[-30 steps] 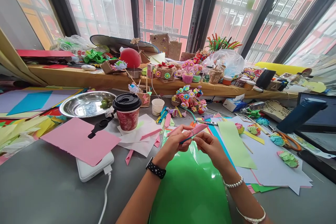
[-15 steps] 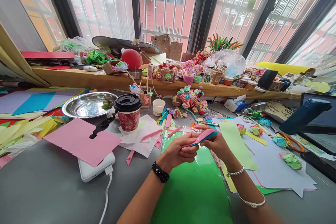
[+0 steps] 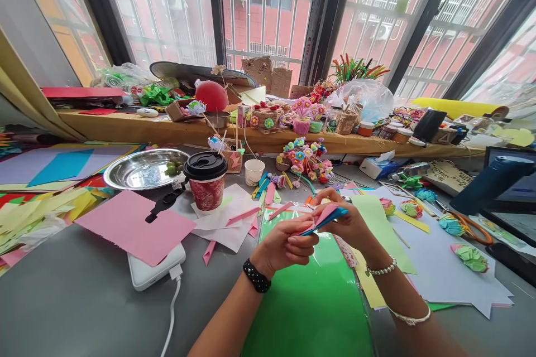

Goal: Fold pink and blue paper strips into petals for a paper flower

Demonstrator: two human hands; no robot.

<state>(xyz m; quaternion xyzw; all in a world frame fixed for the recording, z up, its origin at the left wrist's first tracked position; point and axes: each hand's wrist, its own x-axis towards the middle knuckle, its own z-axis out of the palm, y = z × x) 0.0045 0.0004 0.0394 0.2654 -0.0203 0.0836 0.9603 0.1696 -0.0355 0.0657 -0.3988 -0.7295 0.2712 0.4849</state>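
Between my two hands is a folded piece of pink and blue paper, held above the green plastic sheet. My left hand pinches its near left end, with the fingers curled under. At the right end, my right hand has its fingers closed around the paper's edge. Part of the fold is hidden by the fingers. Pink folded paper strips lie on white paper left of my hands. A light green paper sheet sits just beyond my right wrist.
A lidded paper cup, a steel plate and a pink sheet on a white power bank are to the left. Crepe paper balls and a dark bottle stand right. Crochet flowers lie behind.
My right hand has lifted slightly and its fingers have shifted on the paper's upper edge. The left hand keeps its pinch. The view has moved a little.
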